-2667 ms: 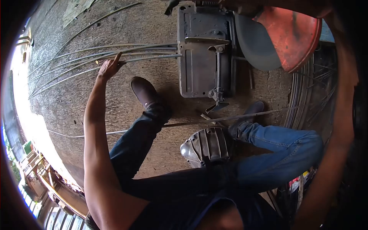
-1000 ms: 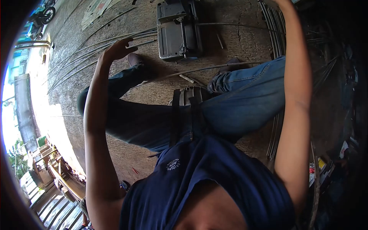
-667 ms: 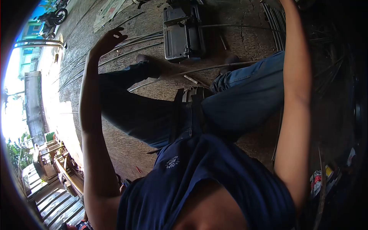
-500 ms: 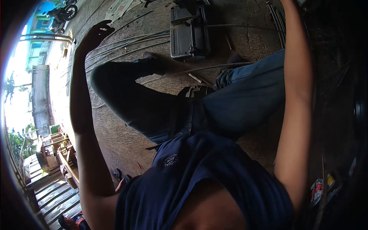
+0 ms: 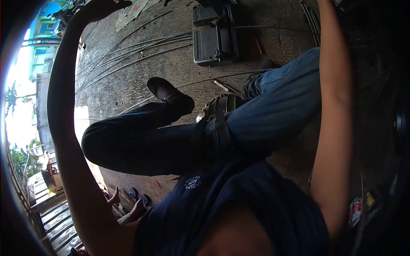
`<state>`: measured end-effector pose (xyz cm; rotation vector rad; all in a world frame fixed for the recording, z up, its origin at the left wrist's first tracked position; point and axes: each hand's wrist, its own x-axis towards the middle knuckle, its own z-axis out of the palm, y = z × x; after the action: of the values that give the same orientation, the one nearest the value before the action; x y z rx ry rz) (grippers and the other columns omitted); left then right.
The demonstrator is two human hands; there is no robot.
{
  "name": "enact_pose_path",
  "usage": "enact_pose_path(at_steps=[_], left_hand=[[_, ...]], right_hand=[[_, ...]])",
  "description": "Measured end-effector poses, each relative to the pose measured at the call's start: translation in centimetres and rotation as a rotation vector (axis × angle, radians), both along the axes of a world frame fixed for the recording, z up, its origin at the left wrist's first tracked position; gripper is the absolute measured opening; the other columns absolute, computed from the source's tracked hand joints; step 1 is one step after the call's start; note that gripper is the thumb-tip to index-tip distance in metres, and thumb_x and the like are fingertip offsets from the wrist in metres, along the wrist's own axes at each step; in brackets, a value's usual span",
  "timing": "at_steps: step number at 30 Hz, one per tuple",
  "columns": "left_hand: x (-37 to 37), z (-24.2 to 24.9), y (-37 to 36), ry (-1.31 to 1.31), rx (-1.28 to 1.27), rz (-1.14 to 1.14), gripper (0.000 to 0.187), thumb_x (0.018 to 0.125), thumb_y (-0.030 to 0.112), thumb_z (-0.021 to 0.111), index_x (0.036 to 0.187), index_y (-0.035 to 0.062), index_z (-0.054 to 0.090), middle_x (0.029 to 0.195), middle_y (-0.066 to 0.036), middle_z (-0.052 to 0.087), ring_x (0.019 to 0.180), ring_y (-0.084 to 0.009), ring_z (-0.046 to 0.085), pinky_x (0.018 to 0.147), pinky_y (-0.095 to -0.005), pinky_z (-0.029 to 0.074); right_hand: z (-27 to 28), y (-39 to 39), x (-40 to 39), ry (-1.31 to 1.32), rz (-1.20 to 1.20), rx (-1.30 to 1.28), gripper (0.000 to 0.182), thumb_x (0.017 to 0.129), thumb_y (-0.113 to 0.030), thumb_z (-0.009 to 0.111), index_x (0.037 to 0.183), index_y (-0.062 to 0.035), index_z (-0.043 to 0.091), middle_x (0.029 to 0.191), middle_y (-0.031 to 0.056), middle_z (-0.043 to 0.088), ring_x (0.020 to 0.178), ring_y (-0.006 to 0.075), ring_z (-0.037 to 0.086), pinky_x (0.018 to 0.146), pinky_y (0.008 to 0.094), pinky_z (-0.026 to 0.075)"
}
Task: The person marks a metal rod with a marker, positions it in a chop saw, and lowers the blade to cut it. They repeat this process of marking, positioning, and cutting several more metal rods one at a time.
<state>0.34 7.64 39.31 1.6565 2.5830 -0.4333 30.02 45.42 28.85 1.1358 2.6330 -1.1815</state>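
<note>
My left hand [image 5: 101, 5] is raised at the top left edge, fingers spread, holding nothing; it is above and apart from several long steel rods [image 5: 128, 55] lying on the concrete floor. My right arm [image 5: 335, 106] reaches up along the right side, and its hand is cut off by the top edge. A grey metal machine [image 5: 213, 34] stands on the floor where the rods end. My left leg is lifted, with its brown shoe [image 5: 164, 91] off the floor. A ribbed metal seat [image 5: 222, 104] shows between my legs.
A single long rod [image 5: 230, 76] lies across the floor below the machine. A bundle of rods [image 5: 311, 19] runs along the upper right. Another person's feet [image 5: 128, 205] show at the lower left beside wooden steps [image 5: 55, 213]. Bright street lies at the far left.
My left hand lifted off the rods and swung up and left to the frame's top edge. My left leg rose and bent, bringing the shoe toward the middle. The right arm stayed raised.
</note>
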Motion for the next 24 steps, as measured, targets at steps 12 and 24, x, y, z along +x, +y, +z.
enact_pose_path(at_steps=[12, 24], left_hand=[[-0.2, -33.9, -3.5, -0.506, -0.204, 0.167, 0.068, 0.085, 0.057, 0.061, 0.127, 0.0032, 0.055, 0.116, -0.021, 0.063, 0.102, -0.0319, 0.063, 0.091, -0.041, 0.05], [4.3, -49.6, -14.5, -0.72, -0.195, 0.357, 0.073, 0.065, 0.042, 0.082, 0.123, 0.0048, 0.057, 0.109, -0.018, 0.064, 0.107, -0.0325, 0.06, 0.091, -0.0411, 0.049]], right_hand=[[2.3, 1.1, 0.2, 0.063, -0.098, 0.1, 0.038, 0.094, -0.03, 0.057, 0.116, 0.0001, 0.06, 0.105, 0.0143, 0.067, 0.092, 0.0275, 0.067, 0.082, 0.0437, 0.05], [-17.3, 9.0, 3.8, -0.178, 0.094, -0.148, 0.045, 0.091, -0.035, 0.06, 0.12, -0.0009, 0.059, 0.106, 0.014, 0.066, 0.085, 0.0231, 0.068, 0.076, 0.0431, 0.052]])
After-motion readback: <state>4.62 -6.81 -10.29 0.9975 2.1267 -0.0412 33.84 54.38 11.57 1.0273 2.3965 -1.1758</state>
